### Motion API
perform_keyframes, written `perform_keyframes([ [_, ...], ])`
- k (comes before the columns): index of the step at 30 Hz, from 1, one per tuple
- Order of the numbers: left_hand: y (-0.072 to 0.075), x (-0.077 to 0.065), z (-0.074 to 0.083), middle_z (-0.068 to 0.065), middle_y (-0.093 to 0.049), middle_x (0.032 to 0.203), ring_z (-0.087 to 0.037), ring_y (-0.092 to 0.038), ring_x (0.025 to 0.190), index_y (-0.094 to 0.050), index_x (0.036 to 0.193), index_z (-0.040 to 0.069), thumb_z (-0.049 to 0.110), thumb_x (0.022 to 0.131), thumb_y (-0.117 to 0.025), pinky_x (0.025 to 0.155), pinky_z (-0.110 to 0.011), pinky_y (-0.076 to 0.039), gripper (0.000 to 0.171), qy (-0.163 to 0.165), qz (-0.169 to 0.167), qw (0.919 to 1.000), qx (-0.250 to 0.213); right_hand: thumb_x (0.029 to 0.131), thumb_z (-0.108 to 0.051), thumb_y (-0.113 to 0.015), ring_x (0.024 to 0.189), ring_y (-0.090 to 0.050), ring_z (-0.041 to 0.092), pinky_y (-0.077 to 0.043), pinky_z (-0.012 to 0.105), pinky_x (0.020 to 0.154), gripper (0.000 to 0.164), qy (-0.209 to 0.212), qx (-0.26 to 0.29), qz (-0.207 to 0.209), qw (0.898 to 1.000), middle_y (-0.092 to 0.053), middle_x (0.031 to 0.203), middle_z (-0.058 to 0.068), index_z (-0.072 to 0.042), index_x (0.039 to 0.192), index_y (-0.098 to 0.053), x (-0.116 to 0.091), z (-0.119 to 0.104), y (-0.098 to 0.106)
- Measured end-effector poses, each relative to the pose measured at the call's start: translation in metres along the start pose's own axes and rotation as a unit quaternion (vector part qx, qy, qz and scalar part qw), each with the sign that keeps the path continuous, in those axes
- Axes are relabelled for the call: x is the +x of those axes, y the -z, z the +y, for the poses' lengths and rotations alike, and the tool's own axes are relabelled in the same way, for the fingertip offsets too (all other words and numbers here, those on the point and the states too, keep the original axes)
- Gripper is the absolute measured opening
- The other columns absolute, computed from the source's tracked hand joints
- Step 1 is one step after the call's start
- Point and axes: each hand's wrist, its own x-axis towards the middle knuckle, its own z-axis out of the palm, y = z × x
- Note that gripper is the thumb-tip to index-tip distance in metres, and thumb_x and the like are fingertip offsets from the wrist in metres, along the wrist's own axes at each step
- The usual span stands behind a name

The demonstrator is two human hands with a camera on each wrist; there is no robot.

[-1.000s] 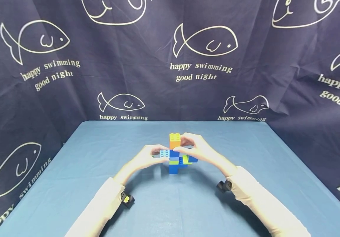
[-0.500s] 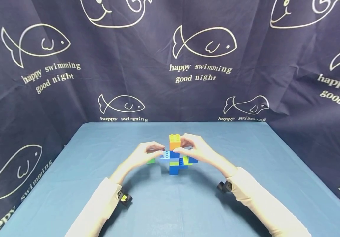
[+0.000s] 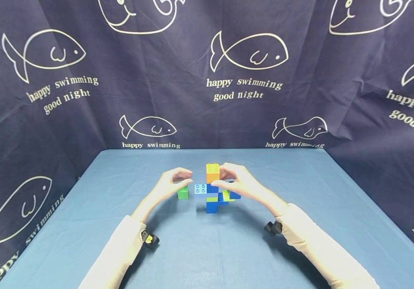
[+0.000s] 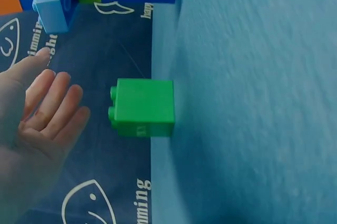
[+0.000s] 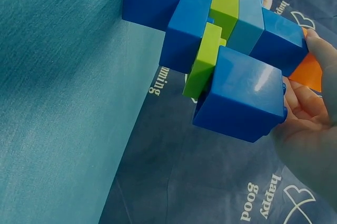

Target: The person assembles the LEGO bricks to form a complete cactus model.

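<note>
A toy building-brick structure stands mid-table. Its column has an orange brick point(image 3: 212, 176) on top and a dark blue brick point(image 3: 212, 208) at the foot. From the column a light blue brick point(image 3: 200, 191) sticks out leftward, and lime and blue bricks extend right. My right hand point(image 3: 242, 180) holds the column's upper part, thumb and fingers round the orange brick and the blue one point(image 5: 278, 39) below it. Left of the structure, my left hand point(image 3: 168, 186) hovers with nothing in it, fingers apart from the light blue brick. Below its thumb, a green brick point(image 4: 143, 107) stands on the table.
Blue cloth covers the table point(image 3: 214, 257). Behind it hangs a dark curtain point(image 3: 189, 88) with white fish drawings and lettering. A small black camera is strapped to each wrist. At the structure's right side, a blue brick point(image 5: 245, 89) overhangs above the table.
My left hand has let go of the light blue brick and moved left, and the green brick behind it has come into view. The right hand keeps its hold on the column.
</note>
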Motion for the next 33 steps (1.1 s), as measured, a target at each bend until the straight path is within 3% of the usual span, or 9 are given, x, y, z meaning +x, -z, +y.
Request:
perform_keyframes([
  [7,0.005,-0.002,-0.011,-0.014,-0.067,0.111,-0.028,-0.062,0.105,-0.064,0.11,0.001,0.017,0.082,-0.073,0.096,-0.041,-0.048,0.034,0.014,0.013,0.9998,0.004,0.08,-0.021,-0.075,0.083,-0.064,0.009,-0.053,0.028,0.086,0.023,0.006,0.0,0.002,1.0,-0.066,0.088,-0.002,-0.013,0.097,-0.062,0.0,0.001,-0.001],
  [15,0.007,-0.004,-0.019,-0.013,-0.067,0.11,-0.03,-0.061,0.106,-0.064,0.111,0.002,0.016,0.08,-0.074,0.095,-0.041,-0.048,0.035,0.029,0.019,0.9983,0.046,0.08,-0.02,-0.075,0.083,-0.064,0.009,-0.053,0.029,0.085,0.023,0.013,0.001,0.003,1.0,-0.066,0.087,-0.001,-0.013,0.097,-0.062,0.0,0.001,-0.001],
  [27,0.008,-0.005,-0.023,-0.021,-0.064,0.113,-0.033,-0.06,0.105,-0.06,0.114,-0.004,0.016,0.08,-0.074,0.096,-0.044,-0.047,0.042,0.059,-0.024,0.9965,0.055,0.08,-0.021,-0.075,0.084,-0.064,0.014,-0.053,0.033,0.087,0.024,0.005,0.014,0.008,1.0,-0.067,0.088,0.003,-0.01,0.096,-0.062,0.0,0.0,-0.001],
  [33,0.01,-0.006,-0.027,-0.016,-0.066,0.108,-0.032,-0.063,0.1,-0.06,0.115,-0.003,0.019,0.08,-0.074,0.09,-0.041,-0.05,0.044,0.067,-0.052,0.9939,0.07,0.08,-0.023,-0.075,0.086,-0.064,0.015,-0.053,0.034,0.087,0.024,-0.003,0.01,0.004,1.0,-0.067,0.089,0.003,-0.011,0.097,-0.062,-0.001,-0.002,-0.001],
])
